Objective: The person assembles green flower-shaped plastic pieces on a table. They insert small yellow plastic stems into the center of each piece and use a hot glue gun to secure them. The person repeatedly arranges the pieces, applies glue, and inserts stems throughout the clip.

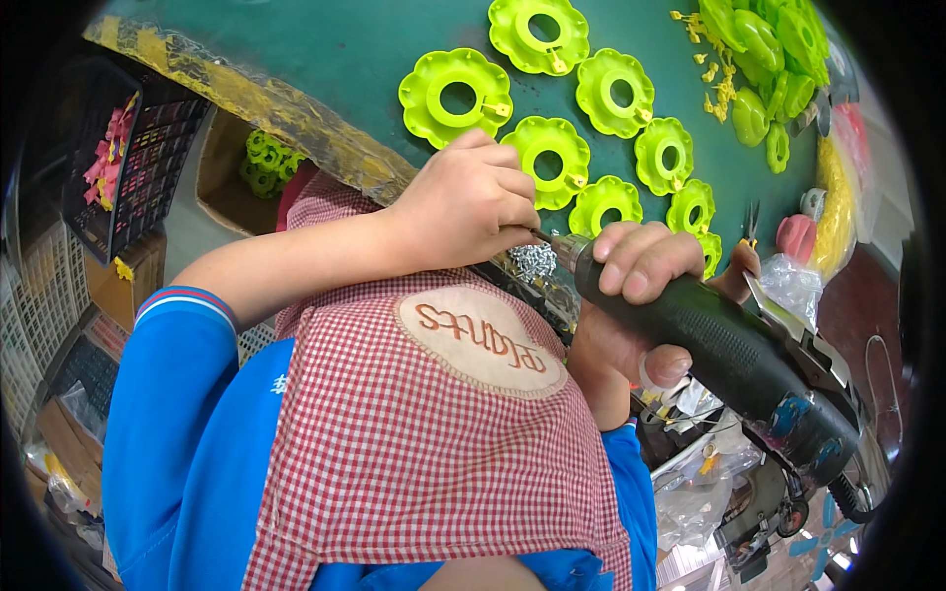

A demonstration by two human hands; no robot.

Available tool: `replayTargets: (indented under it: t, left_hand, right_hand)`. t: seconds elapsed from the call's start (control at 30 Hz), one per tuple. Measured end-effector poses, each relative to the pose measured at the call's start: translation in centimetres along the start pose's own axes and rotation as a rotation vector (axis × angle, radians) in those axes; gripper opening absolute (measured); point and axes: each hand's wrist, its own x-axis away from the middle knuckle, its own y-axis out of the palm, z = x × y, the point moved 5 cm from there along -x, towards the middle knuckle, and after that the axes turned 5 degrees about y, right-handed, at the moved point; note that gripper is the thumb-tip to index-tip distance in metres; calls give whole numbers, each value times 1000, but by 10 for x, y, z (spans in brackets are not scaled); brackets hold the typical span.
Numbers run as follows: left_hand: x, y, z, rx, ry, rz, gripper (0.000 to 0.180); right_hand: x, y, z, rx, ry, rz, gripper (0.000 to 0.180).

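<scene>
My right hand [639, 281] is wrapped around a black electric screwdriver [734, 340], held slanting with its metal nose toward my left hand. My left hand [463, 202] is closed in a pinch at the screwdriver's thin bit; whatever its fingertips hold is hidden. Just below the bit, a heap of small silver screws [533, 261] lies at the table's edge. Beyond my hands, several lime-green flower-shaped rings stand in rows, among them a ring [434, 116] by my left knuckles and another ring [520, 150] behind my fingers. Small yellow pieces sit on many of them.
The green table [325, 49] has a worn, yellow-taped edge [246, 94]. Loose green parts [774, 59] and small yellow pieces [724, 94] are piled at the far right. Scissors [751, 225] stand at the right. A black crate [148, 148] and a cardboard box [225, 177] are at the left.
</scene>
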Motion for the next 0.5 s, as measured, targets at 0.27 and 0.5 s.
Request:
replayTargets:
  t: [0.27, 0.5]
  left_hand:
    - [8, 25, 17, -300, 424, -218, 7]
    - [1, 31, 18, -181, 454, -267, 9]
  right_hand:
    - [-13, -26, 1, 79, -102, 115, 98]
    - [-45, -4, 17, 67, -153, -127, 88]
